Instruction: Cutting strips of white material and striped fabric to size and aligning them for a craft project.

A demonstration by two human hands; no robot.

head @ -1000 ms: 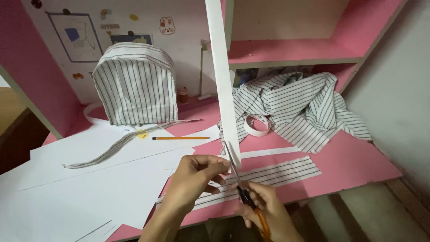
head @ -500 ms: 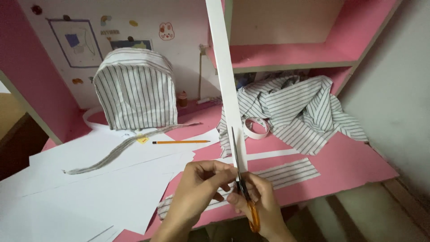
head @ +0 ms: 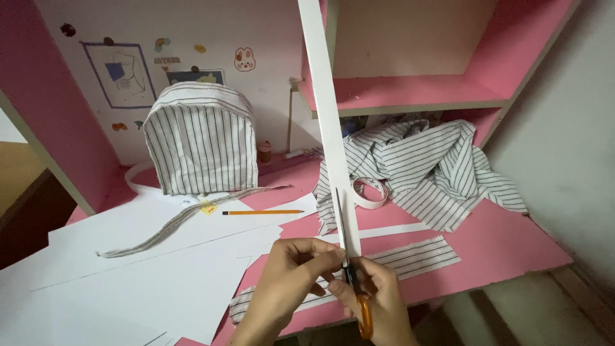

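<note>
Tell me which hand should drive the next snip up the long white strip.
Right. The right hand already holds the orange-handled scissors, blades against the white strip. The left hand pinches the strip's lower end, so it likely serves best steadying it.

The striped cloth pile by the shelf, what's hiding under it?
Under the striped cloth pile you can see the pink desk and, at its left edge, a roll of white tape poking out beside it. Whatever else lies beneath is covered by the folds.
</note>
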